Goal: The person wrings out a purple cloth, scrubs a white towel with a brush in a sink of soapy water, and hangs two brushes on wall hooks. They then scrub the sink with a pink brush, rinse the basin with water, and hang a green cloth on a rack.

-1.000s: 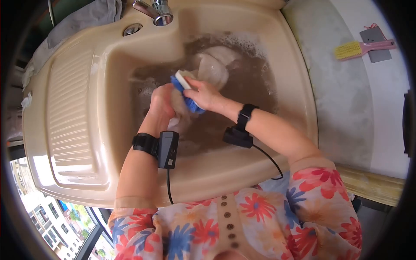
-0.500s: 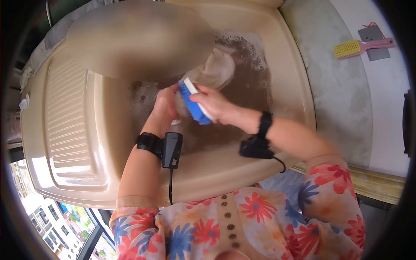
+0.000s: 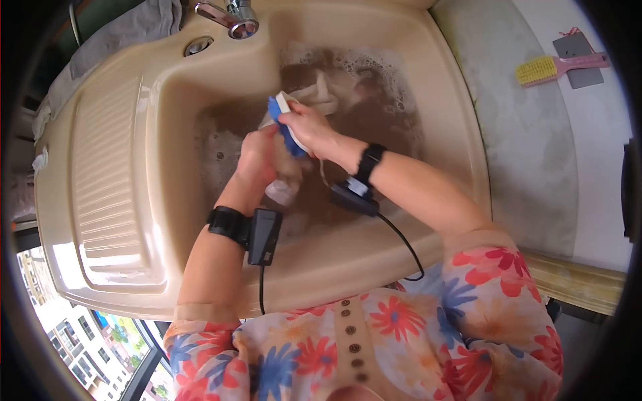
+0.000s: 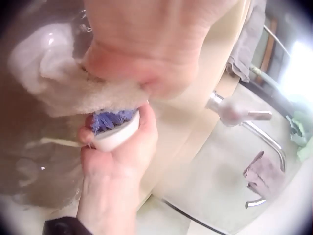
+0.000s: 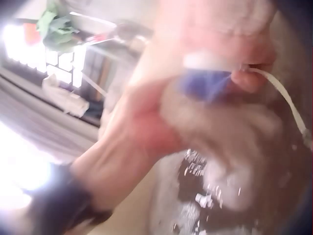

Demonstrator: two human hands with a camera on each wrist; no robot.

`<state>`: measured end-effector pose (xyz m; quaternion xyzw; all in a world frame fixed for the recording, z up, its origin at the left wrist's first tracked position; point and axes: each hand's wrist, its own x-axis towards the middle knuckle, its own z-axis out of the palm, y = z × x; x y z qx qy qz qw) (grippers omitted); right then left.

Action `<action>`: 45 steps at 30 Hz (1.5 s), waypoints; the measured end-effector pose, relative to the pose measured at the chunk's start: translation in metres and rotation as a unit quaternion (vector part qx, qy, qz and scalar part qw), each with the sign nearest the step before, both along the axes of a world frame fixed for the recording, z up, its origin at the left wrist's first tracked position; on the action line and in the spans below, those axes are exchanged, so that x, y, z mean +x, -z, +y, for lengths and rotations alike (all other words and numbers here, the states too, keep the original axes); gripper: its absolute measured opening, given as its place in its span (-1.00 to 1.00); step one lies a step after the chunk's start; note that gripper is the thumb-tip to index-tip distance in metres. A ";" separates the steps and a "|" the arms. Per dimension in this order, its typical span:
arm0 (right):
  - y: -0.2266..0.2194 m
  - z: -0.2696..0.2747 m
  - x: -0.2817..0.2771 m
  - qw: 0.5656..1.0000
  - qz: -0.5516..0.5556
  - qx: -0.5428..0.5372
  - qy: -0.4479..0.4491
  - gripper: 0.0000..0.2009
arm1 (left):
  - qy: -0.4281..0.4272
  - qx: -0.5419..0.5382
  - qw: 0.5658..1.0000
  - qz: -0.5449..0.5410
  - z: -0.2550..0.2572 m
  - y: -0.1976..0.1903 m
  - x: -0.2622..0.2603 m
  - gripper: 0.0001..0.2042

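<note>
In the head view my right hand grips a scrubbing brush with a white back and blue bristles. The bristles press against a wet, pale cloth, part of which trails into murky water. My left hand is curled round the bunched cloth, just left of the brush. The left wrist view has the cloth stretched between the hands, bristles facing it. A light cord hangs from the brush in the blurred right wrist view.
The beige sink holds brownish water with suds along its far side. A chrome tap rises at the back; a ribbed drainboard lies left. On the right ledge rests a pink brush with yellow bristles. Grey cloth drapes the back-left edge.
My right hand drew the brush toward my body and right, then moved it back up and left over the cloth. The cloth's submerged part shifted; my left hand stayed nearly in place.
</note>
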<state>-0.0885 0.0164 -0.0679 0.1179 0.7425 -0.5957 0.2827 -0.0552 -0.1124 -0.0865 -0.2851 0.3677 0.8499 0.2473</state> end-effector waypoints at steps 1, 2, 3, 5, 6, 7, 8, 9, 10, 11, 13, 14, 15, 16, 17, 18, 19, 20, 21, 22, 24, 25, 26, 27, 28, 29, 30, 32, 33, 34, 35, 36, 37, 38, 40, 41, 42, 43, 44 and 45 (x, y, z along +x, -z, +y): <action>0.031 0.002 -0.016 0.996 0.077 0.034 -0.001 -0.56 | 0.027 0.020 0.999 -0.018 0.001 -0.006 0.003 -0.73; 0.049 0.002 -0.026 0.986 0.154 0.064 -0.003 -0.55 | 0.028 0.016 0.999 -0.021 -0.001 -0.006 0.004 -0.73; 0.045 0.009 -0.033 0.988 0.140 0.066 -0.020 -0.51 | 0.056 0.007 0.998 -0.016 -0.006 -0.007 0.000 -0.72; 0.012 0.033 -0.031 0.969 0.155 0.183 -0.057 -0.38 | 0.087 -0.011 0.996 0.004 -0.020 -0.006 -0.005 -0.71; 0.034 0.053 -0.042 0.938 0.228 0.240 -0.101 -0.30 | 0.088 -0.020 0.996 0.020 -0.033 -0.005 -0.008 -0.71; 0.024 0.065 -0.041 0.935 0.210 0.266 -0.105 -0.30 | 0.112 -0.127 0.984 0.061 -0.045 0.000 -0.011 -0.64; 0.016 0.069 -0.041 0.932 0.192 0.288 -0.110 -0.29 | 0.133 -0.234 0.958 0.100 -0.056 0.006 -0.011 -0.56; 0.016 0.069 -0.040 0.931 0.195 0.286 -0.113 -0.29 | 0.128 -0.236 0.958 0.100 -0.056 -0.002 -0.007 -0.56; 0.017 0.071 -0.038 0.962 0.153 0.213 -0.073 -0.27 | 0.164 -0.352 0.918 0.084 -0.052 -0.016 -0.001 -0.47; 0.018 0.073 -0.036 0.984 0.109 0.140 -0.032 -0.25 | 0.198 -0.463 0.862 0.067 -0.049 -0.024 0.002 -0.37; 0.031 0.078 -0.042 0.983 0.133 0.126 0.003 -0.26 | 0.286 -0.459 0.840 0.051 -0.055 -0.015 0.000 -0.29; 0.037 0.080 -0.046 0.981 0.155 0.111 0.038 -0.26 | 0.372 -0.452 0.810 0.031 -0.058 -0.011 0.000 -0.21; 0.040 0.089 -0.052 0.974 0.182 0.127 0.049 -0.27 | 0.365 -0.465 0.806 0.030 -0.057 -0.008 0.003 -0.18; 0.043 0.102 -0.059 0.968 0.181 0.162 0.063 -0.29 | 0.367 -0.465 0.805 0.030 -0.061 0.002 -0.001 -0.18; 0.043 0.120 -0.066 0.952 0.200 0.226 0.054 -0.30 | 0.346 -0.447 0.824 0.041 -0.070 0.017 -0.006 -0.21; 0.043 0.130 -0.069 0.931 0.218 0.289 0.044 -0.30 | 0.324 -0.430 0.841 0.052 -0.076 0.025 -0.010 -0.24; 0.009 0.123 -0.053 0.943 0.175 0.281 0.043 -0.32 | 0.256 -0.353 0.897 0.072 -0.078 0.022 -0.010 -0.32; -0.005 0.114 -0.042 0.942 0.176 0.283 0.041 -0.32 | 0.254 -0.351 0.898 0.073 -0.074 0.021 -0.007 -0.32; -0.013 0.099 -0.031 0.970 0.168 0.173 0.006 -0.34 | 0.206 -0.329 0.916 0.095 -0.068 0.020 -0.003 -0.35; -0.014 0.084 -0.020 0.985 0.157 0.060 -0.027 -0.36 | 0.161 -0.307 0.931 0.116 -0.063 0.019 -0.002 -0.37; -0.002 0.037 0.000 0.974 0.207 0.018 -0.087 -0.40 | 0.200 -0.303 0.923 0.127 -0.061 0.019 -0.005 -0.38; -0.002 0.017 0.012 0.957 0.232 0.095 -0.149 -0.41 | 0.234 -0.299 0.915 0.136 -0.061 0.020 -0.006 -0.40; -0.003 0.005 0.019 0.929 0.252 0.171 -0.210 -0.43 | 0.268 -0.295 0.906 0.143 -0.062 0.020 -0.006 -0.41; -0.002 0.007 0.017 0.898 0.248 0.253 -0.262 -0.44 | 0.209 -0.390 0.895 0.058 -0.061 0.012 -0.005 -0.47; -0.001 0.010 0.013 0.856 0.239 0.331 -0.315 -0.45 | 0.211 -0.390 0.895 0.055 -0.066 0.004 -0.006 -0.47; -0.005 0.022 0.005 0.811 0.243 0.405 -0.345 -0.46 | 0.215 -0.367 0.899 0.104 -0.073 -0.004 -0.010 -0.47; 0.001 0.035 -0.002 0.795 0.243 0.458 -0.315 -0.47 | 0.221 -0.343 0.900 0.154 -0.079 -0.006 -0.014 -0.47; 0.003 0.069 -0.026 0.801 0.220 0.492 -0.261 -0.43 | 0.204 -0.415 0.870 0.174 -0.082 -0.001 -0.018 -0.49; -0.013 0.080 -0.033 0.832 0.193 0.468 -0.227 -0.38 | 0.177 -0.606 0.745 0.214 -0.082 0.000 -0.017 -0.49; -0.017 0.091 -0.039 0.843 0.182 0.469 -0.192 -0.30 | 0.141 -0.766 0.578 0.241 -0.079 -0.005 -0.016 -0.49; -0.015 0.102 -0.043 0.854 0.226 0.444 -0.151 -0.28 | 0.131 -0.805 0.532 0.226 -0.072 -0.009 -0.012 -0.50; -0.010 0.111 -0.047 0.862 0.269 0.416 -0.108 -0.25 | 0.131 -0.806 0.532 0.226 -0.062 -0.014 -0.010 -0.50; -0.008 0.115 -0.053 0.862 0.270 0.416 -0.109 -0.25 | 0.221 -0.749 0.589 0.210 -0.052 -0.018 -0.009 -0.51; -0.005 0.119 -0.059 0.879 0.252 0.388 -0.113 -0.25 | 0.307 -0.681 0.636 0.191 -0.043 -0.020 -0.007 -0.53; 0.001 0.120 -0.060 0.896 0.234 0.359 -0.116 -0.26 | 0.316 -0.725 0.563 0.240 -0.025 -0.013 0.012 -0.60; 0.004 0.120 -0.058 0.928 0.204 0.291 -0.109 -0.30 | 0.322 -0.761 0.485 0.287 -0.018 -0.008 0.018 -0.66; 0.010 0.120 -0.057 0.954 0.173 0.221 -0.101 -0.33 | 0.322 -0.762 0.483 0.287 -0.020 -0.002 0.016 -0.66; 0.017 0.118 -0.057 0.965 0.147 0.197 -0.092 -0.37 | 0.348 -0.744 0.504 0.268 -0.025 0.004 0.011 -0.71; 0.021 0.120 -0.057 0.965 0.146 0.196 -0.092 -0.37 | 0.372 -0.724 0.524 0.248 -0.031 0.008 0.006 -0.76; 0.020 0.120 -0.054 0.965 0.130 0.205 -0.102 -0.36 | 0.353 -0.691 0.583 0.240 -0.040 0.010 0.000 -0.76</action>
